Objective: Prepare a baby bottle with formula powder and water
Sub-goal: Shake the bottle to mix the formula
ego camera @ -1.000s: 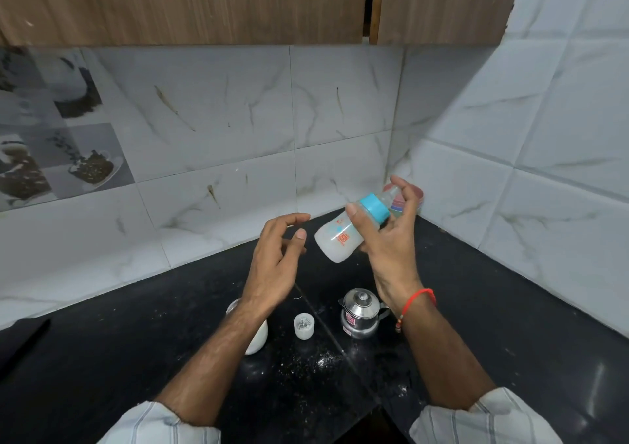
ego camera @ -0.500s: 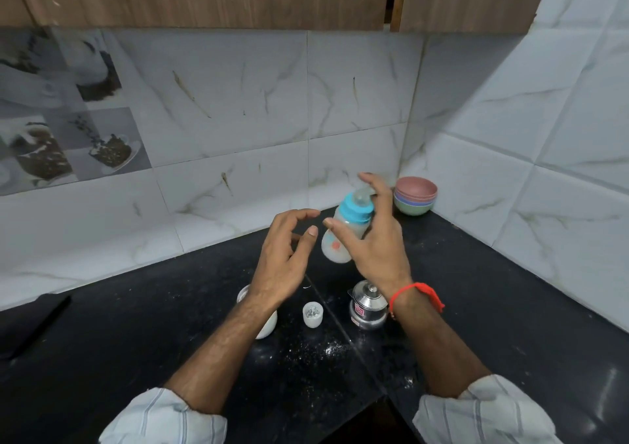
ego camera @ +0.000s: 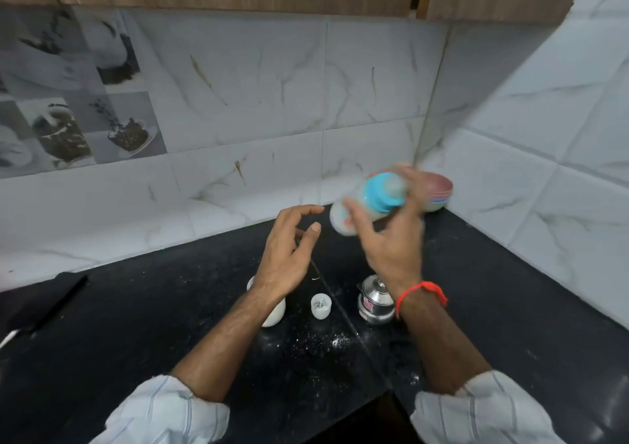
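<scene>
Baby bottle gripped in the right hand, right of centre in the frame.

The right hand (ego camera: 391, 239) clamps the blurred baby bottle (ego camera: 369, 203), tilted with its blue collar toward upper right; the left hand (ego camera: 287, 249) hovers just beside it, fingers loosely spread, holding nothing. Below on the black counter (ego camera: 136, 324) stand a white bowl (ego camera: 274, 316), a small white cup (ego camera: 321, 305) and a steel pot (ego camera: 374, 300); stacked bowls (ego camera: 442, 191) sit partly hidden behind the bottle.

Blurred blue-collared baby bottle (ego camera: 371, 205) tilted, held aloft.
</scene>
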A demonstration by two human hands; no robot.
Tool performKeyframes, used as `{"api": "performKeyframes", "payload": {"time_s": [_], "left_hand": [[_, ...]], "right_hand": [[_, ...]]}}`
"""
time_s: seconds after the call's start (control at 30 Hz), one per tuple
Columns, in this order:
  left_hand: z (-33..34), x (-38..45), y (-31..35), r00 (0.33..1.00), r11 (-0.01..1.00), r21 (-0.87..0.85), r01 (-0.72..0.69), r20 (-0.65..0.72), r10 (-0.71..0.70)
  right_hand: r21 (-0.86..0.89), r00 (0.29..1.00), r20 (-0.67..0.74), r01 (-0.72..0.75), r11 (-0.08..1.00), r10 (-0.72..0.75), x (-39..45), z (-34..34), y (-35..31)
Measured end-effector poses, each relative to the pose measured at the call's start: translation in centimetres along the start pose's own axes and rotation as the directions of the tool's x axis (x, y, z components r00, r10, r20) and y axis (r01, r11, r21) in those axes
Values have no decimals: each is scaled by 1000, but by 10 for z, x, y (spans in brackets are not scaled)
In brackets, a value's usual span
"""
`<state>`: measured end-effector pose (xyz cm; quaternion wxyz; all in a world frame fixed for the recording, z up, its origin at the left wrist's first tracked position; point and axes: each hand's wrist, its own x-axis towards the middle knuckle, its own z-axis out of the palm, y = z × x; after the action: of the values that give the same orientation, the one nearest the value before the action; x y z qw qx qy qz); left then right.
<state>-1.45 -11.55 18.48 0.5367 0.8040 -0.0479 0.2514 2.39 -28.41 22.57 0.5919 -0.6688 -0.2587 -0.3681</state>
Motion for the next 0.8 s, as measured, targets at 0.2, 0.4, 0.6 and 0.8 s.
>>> {"api": "performKeyframes", "payload": {"time_s": [0.2, 0.4, 0.6, 0.8], "left_hand": [[0, -1, -1, 1000, 1000, -2, 4, -5, -4], [8, -8, -1, 999, 1000, 6, 10, 37, -10], [14, -20, -5, 983, 1000, 17, -11, 186, 8], [10, -41, -15, 984, 996, -18, 88, 155, -84]], "right_hand": [[28, 997, -23, -71, 997, 72, -2, -6, 9], [17, 937, 212, -289, 957, 279, -20, -6, 21], [117, 911, 226, -376, 919, 344, -38, 7, 16], [177, 862, 367, -433, 884, 349, -64, 13, 11]]}}
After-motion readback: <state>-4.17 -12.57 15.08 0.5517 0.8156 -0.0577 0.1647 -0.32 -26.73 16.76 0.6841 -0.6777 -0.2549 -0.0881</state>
